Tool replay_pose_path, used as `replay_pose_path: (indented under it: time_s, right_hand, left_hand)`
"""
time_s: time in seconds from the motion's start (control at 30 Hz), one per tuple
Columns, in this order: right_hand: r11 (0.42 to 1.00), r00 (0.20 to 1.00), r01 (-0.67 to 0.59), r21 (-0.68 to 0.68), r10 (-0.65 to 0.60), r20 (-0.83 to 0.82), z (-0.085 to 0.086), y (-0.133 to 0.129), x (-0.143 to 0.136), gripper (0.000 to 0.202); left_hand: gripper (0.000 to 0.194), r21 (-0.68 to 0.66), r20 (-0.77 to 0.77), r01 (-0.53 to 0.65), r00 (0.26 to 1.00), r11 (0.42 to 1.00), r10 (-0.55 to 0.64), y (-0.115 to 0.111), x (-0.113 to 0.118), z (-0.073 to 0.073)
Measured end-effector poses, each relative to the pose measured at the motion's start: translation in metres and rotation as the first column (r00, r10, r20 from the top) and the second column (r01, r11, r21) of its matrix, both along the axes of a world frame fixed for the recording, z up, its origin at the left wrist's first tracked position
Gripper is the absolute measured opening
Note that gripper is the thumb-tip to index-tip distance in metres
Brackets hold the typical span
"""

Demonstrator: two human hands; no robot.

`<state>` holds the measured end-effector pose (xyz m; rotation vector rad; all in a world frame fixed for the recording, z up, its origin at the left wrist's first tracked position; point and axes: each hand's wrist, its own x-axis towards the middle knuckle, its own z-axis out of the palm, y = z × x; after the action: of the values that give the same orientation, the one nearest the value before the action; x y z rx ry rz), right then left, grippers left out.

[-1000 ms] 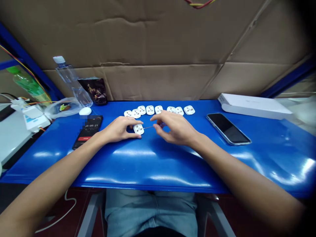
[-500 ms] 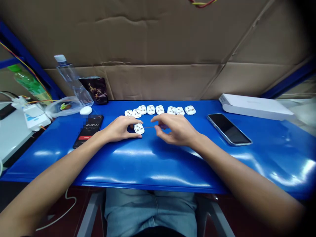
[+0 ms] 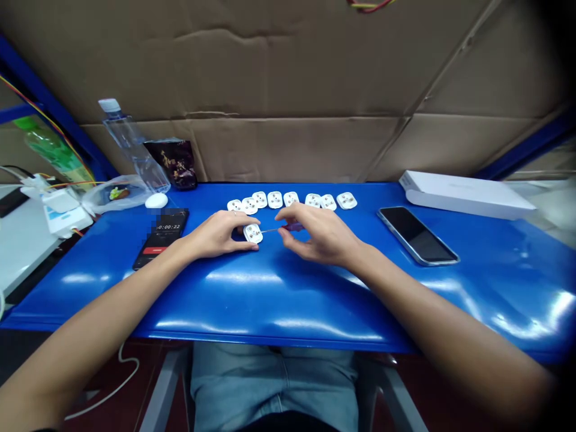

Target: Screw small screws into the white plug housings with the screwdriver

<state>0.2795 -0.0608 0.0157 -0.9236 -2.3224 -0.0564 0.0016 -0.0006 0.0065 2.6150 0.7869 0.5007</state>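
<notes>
My left hand (image 3: pixel 224 234) grips a small white square part (image 3: pixel 252 233) between thumb and fingers, just above the blue table. Metal pieces show on the part's face. In my right hand (image 3: pixel 310 233) is a thin screwdriver (image 3: pixel 293 227) with a dark reddish handle, pinched between thumb and fingers. Its shaft points left, and the tip meets the right side of the white part. Behind both hands several similar white parts (image 3: pixel 275 200) lie in an uneven row.
A phone showing a timer (image 3: pixel 164 234) lies left of my left hand; another phone (image 3: pixel 417 235) lies right. Behind it is a long white box (image 3: pixel 465 193). A clear bottle (image 3: pixel 135 147), dark pouch (image 3: pixel 177 164) and round white object (image 3: pixel 156 201) stand back left on the blue table (image 3: pixel 270 300).
My right hand has shifted slightly left, and the screwdriver handle now shows between its fingers. The left hand and the white part have hardly moved.
</notes>
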Motion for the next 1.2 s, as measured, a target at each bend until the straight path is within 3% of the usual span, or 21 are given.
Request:
replay_pose_path:
  time_s: [0.17, 0.4, 0.6, 0.87, 1.2]
  right_hand:
    - [0.998, 0.998, 0.053, 0.022, -0.054, 0.037, 0.0009, 0.0004, -0.0010, 0.014]
    - [0.999, 1.000, -0.020, 0.034, 0.020, -0.014, 0.0021, -0.0011, -0.0020, 0.018]
    - [0.999, 0.999, 0.048, 0.006, -0.048, 0.017, 0.0005, 0.0014, -0.0005, 0.012]
    - [0.997, 1.000, -0.011, 0.076, 0.009, 0.020, 0.0001, 0.0003, -0.0024, 0.018]
    - [0.977, 0.996, 0.058, 0.206, -0.043, -0.078, -0.0008, 0.0037, 0.0001, 0.013]
  left_hand:
    - [0.055, 0.007, -0.009, -0.005, 1.000, 1.000, 0.005, 0.0013, -0.0007, -0.0013]
    - [0.056, -0.005, -0.016, -0.007, 1.000, 1.000, 0.007, 0.0020, -0.0007, -0.0013]
    - [0.056, 0.006, -0.017, 0.006, 1.000, 1.000, -0.006, 0.0013, -0.0006, -0.0004]
    - [0.056, 0.002, -0.025, -0.003, 1.000, 1.000, 0.003, 0.0016, 0.0000, -0.0015]
    - [0.057, 0.001, -0.049, -0.024, 0.998, 1.000, 0.024, -0.0012, 0.0004, 0.0010]
